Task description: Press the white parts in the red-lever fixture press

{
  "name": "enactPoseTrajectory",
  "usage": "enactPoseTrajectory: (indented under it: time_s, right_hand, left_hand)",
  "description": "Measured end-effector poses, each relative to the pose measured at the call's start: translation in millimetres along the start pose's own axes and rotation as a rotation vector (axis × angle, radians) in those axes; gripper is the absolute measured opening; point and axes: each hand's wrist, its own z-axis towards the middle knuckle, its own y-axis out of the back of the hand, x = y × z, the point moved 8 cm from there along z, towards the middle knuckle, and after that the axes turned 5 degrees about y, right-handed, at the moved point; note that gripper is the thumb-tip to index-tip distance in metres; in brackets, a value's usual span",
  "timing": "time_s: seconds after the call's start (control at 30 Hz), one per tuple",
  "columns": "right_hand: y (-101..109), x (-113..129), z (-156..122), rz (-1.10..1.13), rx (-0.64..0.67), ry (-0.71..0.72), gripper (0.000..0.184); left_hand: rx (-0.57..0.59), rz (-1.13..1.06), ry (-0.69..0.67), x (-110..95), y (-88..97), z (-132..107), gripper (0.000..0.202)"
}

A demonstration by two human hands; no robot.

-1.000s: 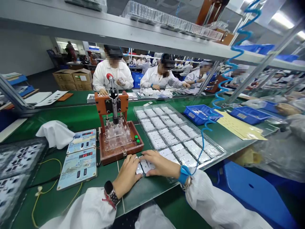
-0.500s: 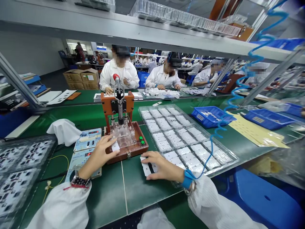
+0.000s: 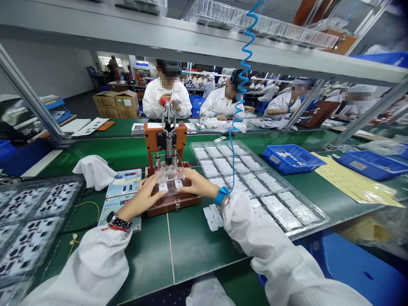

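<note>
Both my hands are at a toggle-clamp press fixture [image 3: 165, 138] with an orange frame, a red-tipped lever and a brown base. My left hand [image 3: 143, 197] reaches in from the left, thumb and fingers around a small white flat plate [image 3: 163, 187]. From the right, my right hand [image 3: 197, 183] has thumb and forefinger about a second small white plate [image 3: 178, 183]. Both plates lie at the front of the clear plastic block [image 3: 168, 173]; fingers partly cover the block. A few white plates [image 3: 213, 217] rest on the green bench beneath my right wrist.
A clear tray [image 3: 199, 159] of white plates stands right of the fixture; another tray [image 3: 59, 219] lies left. Two meter boxes [image 3: 123, 182] and a white cloth [image 3: 94, 172] sit left. A coiled blue cord [image 3: 237, 106] hangs to my right wristband. Blue bins [image 3: 291, 159] stand right; co-workers sit opposite.
My right hand has moved left and up from the loose white plates on the bench to the fixture, with one plate. My left hand remains at the fixture. The blue cord has swung left.
</note>
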Motion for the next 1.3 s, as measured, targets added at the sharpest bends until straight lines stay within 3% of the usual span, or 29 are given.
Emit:
enactPoseTrajectory:
  time_s: [0.1,0.2,0.5,0.73,0.93,1.3]
  right_hand:
    - [-1,0,6,-0.022,0.024,-0.002,0.051]
    - [-3,-1,7,-0.018,0.071,-0.013,0.05]
    - [-6,-6,8,0.045,0.078,0.0,0.04]
    - [-7,-9,9,0.165,0.06,-0.011,0.042]
    - [-9,-8,8,0.133,0.055,0.018,0.034]
    - [-7,-6,3,0.048,-0.151,0.075,0.02]
  left_hand:
    - [-0.078,-0.074,0.061,6,3.6,-4,0.07]
    - [-0.077,-0.081,0.087,9,3.3,-5,0.067]
    - [0.023,-0.07,0.03,-2,10.3,10,0.057]
    - [0.108,-0.011,0.022,-13,15.8,22,0.061]
    - [0.188,0.071,0.023,-17,15.7,26,0.065]
    - [-0.029,0.169,-0.013,-31,12.2,28,0.047]
